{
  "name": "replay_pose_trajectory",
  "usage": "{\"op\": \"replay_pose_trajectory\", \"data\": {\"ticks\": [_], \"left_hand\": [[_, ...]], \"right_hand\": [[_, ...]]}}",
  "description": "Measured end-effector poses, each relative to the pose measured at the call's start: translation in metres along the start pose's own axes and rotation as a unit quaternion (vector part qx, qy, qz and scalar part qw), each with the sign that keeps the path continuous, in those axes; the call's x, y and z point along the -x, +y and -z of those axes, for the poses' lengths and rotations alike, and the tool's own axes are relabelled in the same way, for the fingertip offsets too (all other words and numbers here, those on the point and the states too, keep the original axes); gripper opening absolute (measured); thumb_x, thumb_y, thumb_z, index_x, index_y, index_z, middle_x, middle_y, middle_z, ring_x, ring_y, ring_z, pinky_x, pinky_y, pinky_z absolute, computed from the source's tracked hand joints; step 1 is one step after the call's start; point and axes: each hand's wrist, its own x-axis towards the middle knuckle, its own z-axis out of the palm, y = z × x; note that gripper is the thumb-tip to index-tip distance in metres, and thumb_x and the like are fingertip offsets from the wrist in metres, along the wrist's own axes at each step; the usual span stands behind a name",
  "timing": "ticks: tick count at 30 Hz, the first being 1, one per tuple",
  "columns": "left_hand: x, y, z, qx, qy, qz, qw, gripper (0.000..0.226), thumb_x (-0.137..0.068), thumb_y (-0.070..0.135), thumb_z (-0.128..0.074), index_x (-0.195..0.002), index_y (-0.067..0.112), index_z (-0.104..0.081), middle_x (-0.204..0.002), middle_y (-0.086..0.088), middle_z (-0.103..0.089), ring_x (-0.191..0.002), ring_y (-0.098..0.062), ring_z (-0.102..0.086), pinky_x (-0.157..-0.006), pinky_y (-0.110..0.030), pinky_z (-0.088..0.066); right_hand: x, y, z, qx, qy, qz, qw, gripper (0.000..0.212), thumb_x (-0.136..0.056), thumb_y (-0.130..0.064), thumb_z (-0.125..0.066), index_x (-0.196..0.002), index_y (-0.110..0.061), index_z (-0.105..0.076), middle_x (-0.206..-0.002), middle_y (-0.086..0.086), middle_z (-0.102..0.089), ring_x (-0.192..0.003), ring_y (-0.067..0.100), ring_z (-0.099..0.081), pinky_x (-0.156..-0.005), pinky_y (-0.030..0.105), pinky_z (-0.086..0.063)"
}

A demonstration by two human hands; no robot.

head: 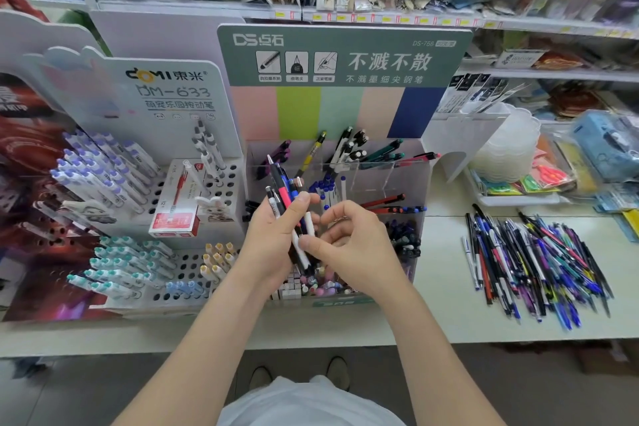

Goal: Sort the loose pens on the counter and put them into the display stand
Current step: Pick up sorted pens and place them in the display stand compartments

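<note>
Bundle (284, 195) of pens held over the display stand (423, 183), loose heap off to the right

The bundle of mixed pens is gripped in the left hand (273, 235), with fingers and thumb curled round the barrels. Its long axis is set nearly upright, tilted up and a little to the left, toward the back of the stand. One white pen (300, 249) at the lower end of the bundle is pinched between the thumb and fingers of the right hand (349, 245). It is judged that this pen is being drawn out for sorting.

Both hands are held directly over the front of the display stand, so its clear compartments lie just ahead of and below them. The rear compartments are partly filled with pens leaning back and to the right. Blue-capped pens (325, 188) are stood in a middle one, just behind the right hand. Which compartment suits the white pen cannot be told.

The loose pens (532, 263) are spread in a heap on the desk (442, 290), well apart from the stand on its right. Their long axes are laid mostly from far to near, slightly fanned. The heap is nearer the right hand, so a further pick is judged to fall to that hand, by a sideways reach to the right. The stand is reached equally by both.
</note>
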Motion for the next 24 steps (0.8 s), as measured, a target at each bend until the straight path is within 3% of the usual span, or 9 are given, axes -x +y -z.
{"op": "replay_pose_trajectory", "data": {"ticks": [2,4,6,9,14,17,19,21,24], "left_hand": [[0.001,-0.001,0.003,0.025,-0.004,0.009,1.0,0.03,-0.103,0.021,-0.064,-0.131,0.01,-0.064,-0.112,-0.009,-0.078,-0.09,-0.021,-0.072,-0.08,-0.038,-0.062],[0.003,-0.001,0.005,0.032,-0.017,0.024,0.999,0.032,-0.106,0.019,-0.062,-0.135,0.006,-0.063,-0.122,-0.016,-0.076,-0.108,-0.03,-0.075,-0.092,-0.049,-0.061],[0.007,-0.002,0.005,0.028,-0.026,0.036,0.999,0.035,-0.107,0.018,-0.061,-0.138,0.002,-0.059,-0.127,-0.02,-0.075,-0.119,-0.037,-0.072,-0.102,-0.057,-0.057],[0.011,-0.001,0.004,0.045,-0.046,0.059,0.996,0.033,-0.11,0.011,-0.054,-0.14,0.0,-0.06,-0.136,-0.017,-0.071,-0.127,-0.036,-0.069,-0.107,-0.057,-0.054],[0.017,0.005,0.006,0.098,-0.058,0.102,0.988,0.037,-0.107,0.005,-0.046,-0.14,0.009,-0.063,-0.134,-0.017,-0.072,-0.124,-0.038,-0.07,-0.1,-0.052,-0.057],[0.022,0.011,0.007,0.061,-0.07,0.114,0.989,0.032,-0.108,0.008,-0.051,-0.137,0.01,-0.065,-0.125,-0.017,-0.076,-0.114,-0.034,-0.074,-0.085,-0.048,-0.061],[0.024,0.012,0.007,0.011,-0.077,0.122,0.989,0.028,-0.108,0.012,-0.057,-0.133,0.004,-0.067,-0.117,-0.021,-0.077,-0.103,-0.033,-0.076,-0.073,-0.045,-0.063],[0.024,0.013,0.008,-0.027,-0.094,0.125,0.987,0.031,-0.108,0.017,-0.059,-0.13,-0.003,-0.068,-0.116,-0.023,-0.077,-0.098,-0.033,-0.075,-0.073,-0.044,-0.063],[0.023,0.018,0.009,-0.032,-0.126,0.126,0.983,0.036,-0.108,0.02,-0.06,-0.127,-0.01,-0.065,-0.108,-0.024,-0.071,-0.09,-0.036,-0.068,-0.076,-0.043,-0.061]], "right_hand": [[-0.002,0.003,0.002,0.002,0.01,0.001,1.0,0.026,-0.086,-0.036,-0.087,-0.102,-0.027,-0.068,-0.075,-0.004,-0.077,-0.064,0.012,-0.074,-0.068,0.038,-0.065],[-0.001,0.004,0.002,-0.03,0.033,0.0,0.999,0.018,-0.09,-0.033,-0.083,-0.104,-0.027,-0.072,-0.073,-0.004,-0.077,-0.067,0.013,-0.075,-0.074,0.043,-0.066],[0.001,0.004,0.0,-0.037,0.076,0.011,0.996,0.014,-0.091,-0.032,-0.083,-0.101,-0.027,-0.074,-0.068,-0.005,-0.076,-0.065,0.008,-0.074,-0.075,0.035,-0.064],[0.004,0.004,-0.008,0.023,0.125,0.073,0.989,0.01,-0.09,-0.032,-0.084,-0.096,-0.028,-0.077,-0.068,-0.011,-0.074,-0.068,0.003,-0.072,-0.071,0.025,-0.06],[0.008,0.005,-0.017,0.02,0.12,0.13,0.984,0.01,-0.092,-0.026,-0.081,-0.096,-0.034,-0.076,-0.085,-0.018,-0.074,-0.08,0.005,-0.071,-0.073,0.023,-0.058],[0.004,0.011,-0.02,0.141,0.177,0.157,0.961,0.005,-0.093,-0.038,-0.077,-0.096,-0.035,-0.079,-0.088,-0.017,-0.064,-0.084,0.006,-0.063,-0.076,0.032,-0.056],[0.002,0.013,-0.02,0.199,0.191,0.159,0.948,0.01,-0.092,-0.04,-0.074,-0.097,-0.032,-0.074,-0.088,-0.015,-0.058,-0.086,0.01,-0.058,-0.077,0.036,-0.054],[0.001,0.005,-0.017,0.146,0.165,0.137,0.966,0.027,-0.088,-0.034,-0.072,-0.111,-0.032,-0.058,-0.095,-0.014,-0.053,-0.086,0.008,-0.058,-0.076,0.037,-0.054],[-0.008,-0.015,-0.002,0.015,0.009,0.051,0.999,0.061,-0.094,-0.027,-0.07,-0.145,-0.038,-0.037,-0.116,-0.009,-0.05,-0.075,-0.003,-0.062,-0.074,0.027,-0.053]]}}
